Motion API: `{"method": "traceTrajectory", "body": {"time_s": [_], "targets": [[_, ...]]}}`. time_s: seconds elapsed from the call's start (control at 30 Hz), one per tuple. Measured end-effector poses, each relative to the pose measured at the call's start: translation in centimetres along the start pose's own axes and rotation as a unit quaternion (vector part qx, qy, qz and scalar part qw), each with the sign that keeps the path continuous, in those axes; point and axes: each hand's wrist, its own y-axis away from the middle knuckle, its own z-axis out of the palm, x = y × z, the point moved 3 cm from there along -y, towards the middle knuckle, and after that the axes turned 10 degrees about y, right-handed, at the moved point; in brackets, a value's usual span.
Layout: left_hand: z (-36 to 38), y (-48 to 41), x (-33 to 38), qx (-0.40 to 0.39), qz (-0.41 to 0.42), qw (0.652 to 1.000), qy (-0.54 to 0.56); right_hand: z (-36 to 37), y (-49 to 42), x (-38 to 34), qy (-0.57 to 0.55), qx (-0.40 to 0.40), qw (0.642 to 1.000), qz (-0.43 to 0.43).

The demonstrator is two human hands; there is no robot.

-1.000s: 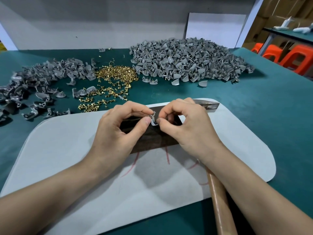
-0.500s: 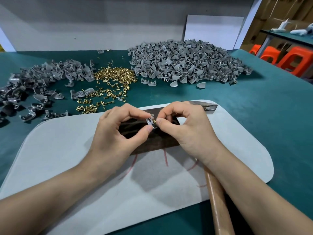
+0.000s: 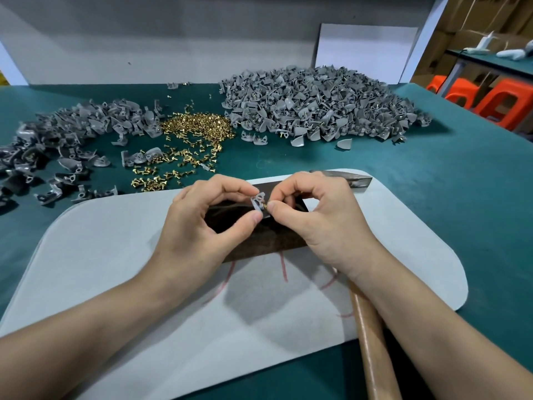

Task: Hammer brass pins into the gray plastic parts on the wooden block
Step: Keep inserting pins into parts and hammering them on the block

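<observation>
A teal felt-covered worktable (image 3: 432, 197) filled the view, with a pale grey rounded mat (image 3: 115, 269) lying nearest the person. On the far right of the table sat a large heap of small grey plastic parts (image 3: 317, 102), several showing brass pins, so these were probably finished pieces. A looser spread of similar grey parts (image 3: 72, 140) lay to the far left, apparently awaiting pins, and between the two was a scatter of loose short brass pins (image 3: 196, 131). Judging by the heaps, much work was done and a good deal remained.

A dark wooden block (image 3: 259, 241) lay across the mat, partly hidden under both hands. A hammer with a light wooden handle (image 3: 372, 342) rested on the mat beneath the right forearm, gripped by neither hand.

The left hand (image 3: 202, 232) pinched one small grey plastic part (image 3: 257, 200) between thumb and forefinger, just above the block. The right hand (image 3: 326, 223) pinched a single brass pin (image 3: 264, 205) by its fingertips, its tip at the part's hole.

Compared with a second earlier, the pin had come up against the part, and the hands sat slightly closer together. Hammering of this piece had not yet begun.
</observation>
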Motion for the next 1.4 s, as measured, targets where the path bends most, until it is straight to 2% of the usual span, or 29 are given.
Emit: {"method": "traceTrajectory", "body": {"time_s": [0.6, 1.4], "targets": [[-0.08, -0.05, -0.32, -0.002, -0.003, 1.0, 0.019, 0.1, -0.21, 0.14, -0.056, -0.026, 0.998, 0.007], [0.0, -0.09, -0.37, 0.004, 0.0, 1.0, 0.027, -0.02, -0.26, -0.14, -0.009, -0.033, 0.999, 0.0]]}}
